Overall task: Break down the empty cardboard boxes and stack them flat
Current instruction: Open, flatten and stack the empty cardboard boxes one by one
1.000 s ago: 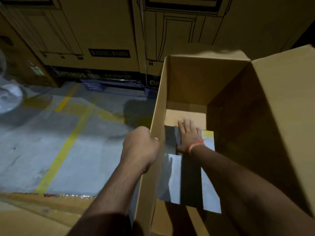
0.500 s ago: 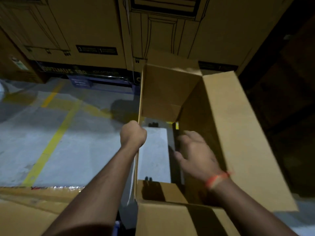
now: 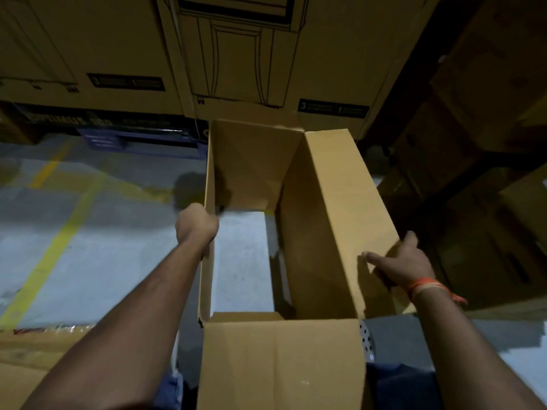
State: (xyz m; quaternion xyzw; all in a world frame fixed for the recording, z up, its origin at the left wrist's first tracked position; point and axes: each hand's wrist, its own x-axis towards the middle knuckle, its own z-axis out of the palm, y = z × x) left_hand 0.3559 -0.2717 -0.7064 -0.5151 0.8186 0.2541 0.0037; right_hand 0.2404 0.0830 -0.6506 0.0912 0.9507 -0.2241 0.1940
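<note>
A tall brown cardboard box (image 3: pixel 331 220) stands open in front of me, and its bottom is open too, so the grey floor shows through it. My left hand (image 3: pixel 196 224) grips the top edge of the box's left wall in a fist. My right hand (image 3: pixel 399 261), with an orange band on the wrist, grips the outer edge of the right wall, thumb on the inner face and fingers behind it. The near flap (image 3: pixel 281 362) hangs toward me.
Large printed cartons (image 3: pixel 236 54) stand stacked right behind the box. More dark boxes (image 3: pixel 479 143) fill the right side. Flattened cardboard (image 3: pixel 32 356) lies at the lower left. The grey concrete floor (image 3: pixel 103 232) has yellow lines.
My right hand came out of the box's inside and took hold of the right wall's outer edge. The bottom flaps are open now. The box has narrowed sideways.
</note>
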